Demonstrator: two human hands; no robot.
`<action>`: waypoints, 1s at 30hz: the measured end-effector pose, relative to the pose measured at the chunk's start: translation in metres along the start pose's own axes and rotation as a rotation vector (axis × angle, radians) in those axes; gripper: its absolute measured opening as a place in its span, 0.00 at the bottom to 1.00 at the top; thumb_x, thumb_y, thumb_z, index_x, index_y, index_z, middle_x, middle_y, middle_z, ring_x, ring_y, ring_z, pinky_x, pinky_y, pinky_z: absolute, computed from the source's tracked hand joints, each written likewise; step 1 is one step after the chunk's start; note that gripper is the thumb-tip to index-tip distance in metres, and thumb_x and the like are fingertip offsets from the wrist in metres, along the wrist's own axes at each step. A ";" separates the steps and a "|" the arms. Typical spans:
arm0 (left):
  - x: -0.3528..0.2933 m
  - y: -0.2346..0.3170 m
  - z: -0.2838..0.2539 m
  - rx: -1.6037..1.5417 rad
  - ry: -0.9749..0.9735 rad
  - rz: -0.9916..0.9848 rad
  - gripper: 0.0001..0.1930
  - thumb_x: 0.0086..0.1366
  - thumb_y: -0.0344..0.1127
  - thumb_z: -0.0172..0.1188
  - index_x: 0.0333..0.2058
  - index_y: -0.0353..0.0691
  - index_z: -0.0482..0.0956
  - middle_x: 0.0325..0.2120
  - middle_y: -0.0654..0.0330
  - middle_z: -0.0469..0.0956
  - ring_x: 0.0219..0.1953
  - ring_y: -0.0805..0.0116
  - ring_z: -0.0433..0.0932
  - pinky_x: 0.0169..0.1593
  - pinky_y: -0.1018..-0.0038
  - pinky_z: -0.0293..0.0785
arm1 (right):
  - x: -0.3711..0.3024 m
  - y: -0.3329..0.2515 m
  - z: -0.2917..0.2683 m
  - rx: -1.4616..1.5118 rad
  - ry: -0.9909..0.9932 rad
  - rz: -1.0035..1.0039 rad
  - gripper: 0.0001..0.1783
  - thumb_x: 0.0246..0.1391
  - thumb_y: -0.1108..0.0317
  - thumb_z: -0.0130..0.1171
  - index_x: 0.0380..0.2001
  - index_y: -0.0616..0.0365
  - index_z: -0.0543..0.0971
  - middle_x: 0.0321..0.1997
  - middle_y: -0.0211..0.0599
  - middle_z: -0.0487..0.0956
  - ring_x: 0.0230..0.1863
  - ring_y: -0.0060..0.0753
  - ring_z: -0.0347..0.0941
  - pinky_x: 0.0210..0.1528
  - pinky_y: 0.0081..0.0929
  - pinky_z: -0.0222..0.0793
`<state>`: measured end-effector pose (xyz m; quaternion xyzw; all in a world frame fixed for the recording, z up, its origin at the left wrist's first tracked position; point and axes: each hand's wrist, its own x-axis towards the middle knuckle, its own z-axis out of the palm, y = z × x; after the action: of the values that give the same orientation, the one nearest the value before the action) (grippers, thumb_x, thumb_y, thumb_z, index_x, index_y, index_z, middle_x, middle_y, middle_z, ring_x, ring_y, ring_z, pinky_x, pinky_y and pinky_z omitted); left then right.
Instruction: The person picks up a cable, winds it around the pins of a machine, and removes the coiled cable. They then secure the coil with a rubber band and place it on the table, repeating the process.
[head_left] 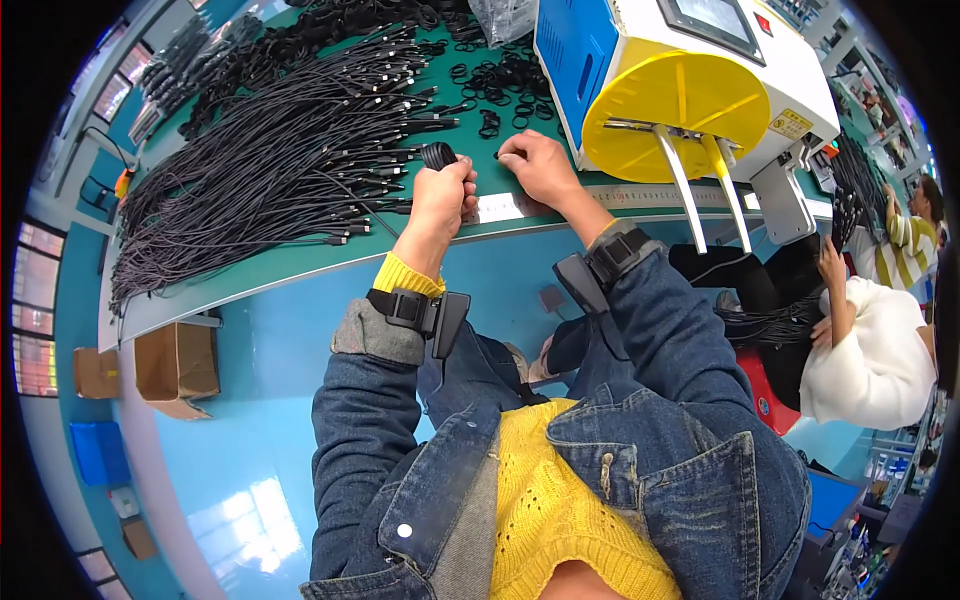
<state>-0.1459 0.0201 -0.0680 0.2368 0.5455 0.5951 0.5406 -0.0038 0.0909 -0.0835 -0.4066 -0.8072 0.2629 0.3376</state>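
Observation:
My left hand [441, 197] is closed around a coiled black cable [438, 155], whose loops stick up above the fist at the table's near edge. Just to its right, my right hand [540, 165] has its thumb and fingers pinched together. A tiny dark bit shows at those fingertips, too small to name. Beyond both hands lie loose small black bands [512, 85] on the green tabletop [462, 140]. A wide pile of black cables [270, 160] with metal plugs spreads to the left of my left hand.
A white and blue machine [575, 75] with a yellow disc [670, 110] and two projecting rods stands right of my hands. A metal ruler [640, 197] runs along the table's front edge. Cardboard boxes [178, 365] stand on the floor at left. A person in white [865, 355] sits at right.

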 end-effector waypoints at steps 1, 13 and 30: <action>0.003 0.002 0.000 -0.025 -0.010 -0.033 0.05 0.58 0.32 0.53 0.27 0.38 0.70 0.19 0.65 0.69 0.18 0.79 0.65 0.18 0.83 0.63 | -0.001 -0.001 0.000 0.004 -0.001 -0.002 0.05 0.46 0.69 0.56 0.27 0.57 0.78 0.29 0.36 0.74 0.31 0.33 0.71 0.35 0.25 0.66; 0.014 0.001 0.014 -0.123 -0.099 -0.014 0.05 0.53 0.25 0.58 0.28 0.39 0.71 0.20 0.64 0.70 0.18 0.78 0.66 0.19 0.82 0.62 | -0.015 -0.002 -0.003 0.353 0.046 -0.199 0.04 0.47 0.73 0.55 0.27 0.62 0.76 0.29 0.32 0.74 0.32 0.21 0.70 0.32 0.17 0.66; 0.025 -0.001 0.013 0.578 -0.045 0.411 0.07 0.48 0.25 0.60 0.27 0.37 0.72 0.19 0.65 0.71 0.21 0.77 0.68 0.25 0.79 0.65 | -0.016 0.004 -0.013 1.222 0.054 0.522 0.05 0.52 0.68 0.54 0.32 0.56 0.73 0.29 0.24 0.73 0.22 0.12 0.61 0.21 0.11 0.58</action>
<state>-0.1419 0.0474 -0.0726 0.4976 0.6204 0.5072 0.3322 0.0147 0.0818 -0.0830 -0.3307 -0.3794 0.7360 0.4527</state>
